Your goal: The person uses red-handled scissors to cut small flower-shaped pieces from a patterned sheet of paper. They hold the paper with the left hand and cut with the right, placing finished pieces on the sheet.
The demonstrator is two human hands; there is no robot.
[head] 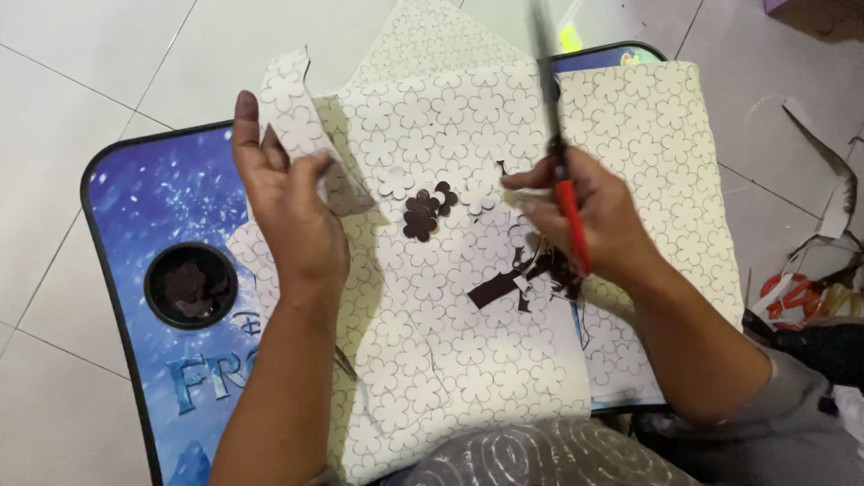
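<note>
Our right hand pinches a red-handled tool, long axis twelve-to-six; flower-printed sheet at nine o'clock; left hand clasps its strip.

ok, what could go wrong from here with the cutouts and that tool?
1. The small pile of dark flower cutouts lies loose on the patterned sheet; the left hand lifting a sheet piece beside it could scatter them.
2. The right hand holds a red-handled tool blurred in motion near its own fingertips, so a slip might nick a finger.
</note>
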